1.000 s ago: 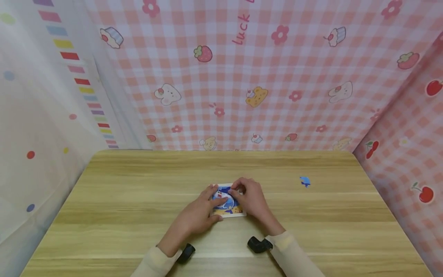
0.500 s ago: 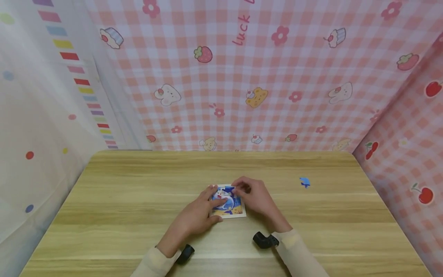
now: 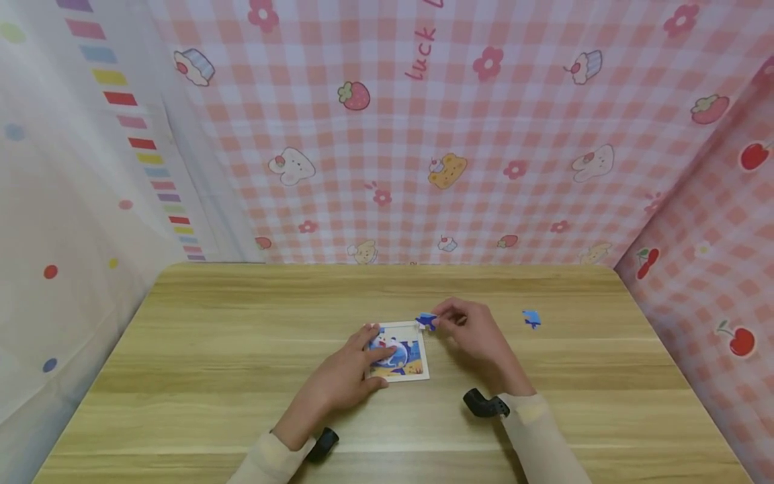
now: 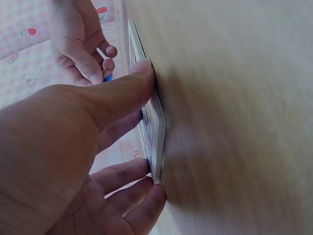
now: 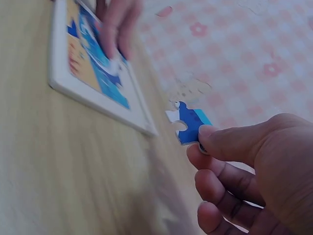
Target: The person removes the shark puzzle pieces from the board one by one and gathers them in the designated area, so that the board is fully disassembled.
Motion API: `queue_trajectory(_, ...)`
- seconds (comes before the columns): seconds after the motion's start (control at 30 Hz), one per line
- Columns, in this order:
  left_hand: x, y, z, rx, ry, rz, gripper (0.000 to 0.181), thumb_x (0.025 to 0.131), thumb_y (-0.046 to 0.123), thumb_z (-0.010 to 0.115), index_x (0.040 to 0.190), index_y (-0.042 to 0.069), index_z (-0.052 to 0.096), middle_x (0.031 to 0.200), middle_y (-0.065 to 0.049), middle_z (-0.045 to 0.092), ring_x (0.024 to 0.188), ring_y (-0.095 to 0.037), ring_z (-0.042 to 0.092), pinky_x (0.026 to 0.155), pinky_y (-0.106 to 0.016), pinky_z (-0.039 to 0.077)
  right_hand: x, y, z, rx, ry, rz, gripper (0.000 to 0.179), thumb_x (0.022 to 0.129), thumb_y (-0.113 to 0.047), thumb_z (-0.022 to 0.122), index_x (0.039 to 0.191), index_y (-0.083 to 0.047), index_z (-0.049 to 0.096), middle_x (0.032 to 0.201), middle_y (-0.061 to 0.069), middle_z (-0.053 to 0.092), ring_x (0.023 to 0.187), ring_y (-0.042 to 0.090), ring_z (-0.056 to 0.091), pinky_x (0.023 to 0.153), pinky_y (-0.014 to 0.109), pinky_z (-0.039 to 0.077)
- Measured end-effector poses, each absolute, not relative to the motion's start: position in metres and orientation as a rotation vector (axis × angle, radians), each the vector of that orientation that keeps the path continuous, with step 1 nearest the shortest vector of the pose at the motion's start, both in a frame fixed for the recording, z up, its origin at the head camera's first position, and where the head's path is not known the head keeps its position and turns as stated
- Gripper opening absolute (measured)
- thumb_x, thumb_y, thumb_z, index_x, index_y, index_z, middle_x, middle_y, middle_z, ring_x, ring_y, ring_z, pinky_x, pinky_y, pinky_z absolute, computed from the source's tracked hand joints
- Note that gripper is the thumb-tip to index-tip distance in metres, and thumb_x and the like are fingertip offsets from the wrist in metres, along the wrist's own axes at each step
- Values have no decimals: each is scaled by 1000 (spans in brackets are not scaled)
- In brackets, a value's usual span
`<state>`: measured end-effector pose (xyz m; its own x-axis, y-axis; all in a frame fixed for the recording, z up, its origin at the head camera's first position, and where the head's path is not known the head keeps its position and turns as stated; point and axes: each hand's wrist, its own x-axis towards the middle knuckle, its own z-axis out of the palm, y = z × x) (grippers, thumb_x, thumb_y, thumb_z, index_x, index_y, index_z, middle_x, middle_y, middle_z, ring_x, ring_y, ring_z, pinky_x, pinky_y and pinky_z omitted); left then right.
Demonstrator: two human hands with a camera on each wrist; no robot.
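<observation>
A small jigsaw puzzle in a white-edged tray (image 3: pixel 426 363) lies mid-table, with a blue and sandy sea picture and a bare pale patch along its top. My left hand (image 3: pixel 338 380) rests on its left side, the index finger stretched over the picture. In the left wrist view the left thumb (image 4: pixel 122 90) touches the tray's edge. Thumb and index finger of my right hand (image 3: pixel 478 333) pinch a dark blue and white jigsaw piece (image 5: pixel 193 127), held beyond the tray's top right corner. Its far end is hidden under the thumb.
Another blue jigsaw piece (image 3: pixel 531 318) lies on the table to the right of my right hand. A pink checked cloth (image 3: pixel 387 202) hangs behind the wooden table (image 3: pixel 242 302). Each wrist wears a black device (image 3: pixel 486 403).
My right hand has drawn away from the puzzle, up and to the right, lifting the dark blue piece out and baring a pale patch. The left hand has stayed in place.
</observation>
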<state>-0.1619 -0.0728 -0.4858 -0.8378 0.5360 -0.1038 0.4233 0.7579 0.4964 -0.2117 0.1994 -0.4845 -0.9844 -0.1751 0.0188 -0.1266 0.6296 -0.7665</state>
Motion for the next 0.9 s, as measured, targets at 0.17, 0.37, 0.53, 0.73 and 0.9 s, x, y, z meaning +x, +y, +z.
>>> queue_trajectory(0.17, -161, -73, -486, 753, 2713, 689, 57, 96, 34, 72, 149, 20, 56, 169, -16, 27, 159, -35, 21, 124, -55, 33, -216, 216, -484, -201, 2767, -1338, 8, 97, -17, 70, 104, -18, 74, 94, 2, 73, 83, 19, 65, 69, 31, 56)
queue_trajectory(0.37, -161, -73, -485, 729, 2697, 693, 57, 97, 34, 71, 150, 22, 54, 170, -13, 25, 160, -33, 19, 124, -54, 34, -219, 239, -483, -124, 2734, -1367, 9, 100, -17, 66, 107, -18, 72, 96, 7, 72, 84, 22, 63, 61, 29, 57)
queue_trajectory(0.53, -161, -73, -485, 728, 2702, 690, 57, 97, 34, 72, 150, 22, 55, 170, -12, 25, 160, -33, 19, 123, -54, 35, -221, 257, -484, -107, 2762, -1362, 11, 101, -15, 65, 109, -15, 72, 98, 9, 73, 85, 23, 63, 59, 27, 56)
queue_trajectory(0.73, -161, -73, -484, 735, 2708, 691, 57, 96, 34, 72, 150, 21, 55, 170, -13, 27, 159, -33, 20, 123, -54, 35, -222, 277, -485, -57, 2768, -1338, 13, 102, -15, 63, 111, -12, 72, 100, 10, 73, 87, 21, 62, 67, 25, 54)
queue_trajectory(0.9, -161, -73, -485, 743, 2709, 695, 57, 96, 34, 72, 150, 21, 55, 170, -13, 27, 159, -34, 21, 123, -54, 35, -220, 295, -483, -41, 2801, -1322, 15, 102, -13, 62, 112, -9, 72, 102, 12, 73, 86, 21, 63, 65, 24, 54)
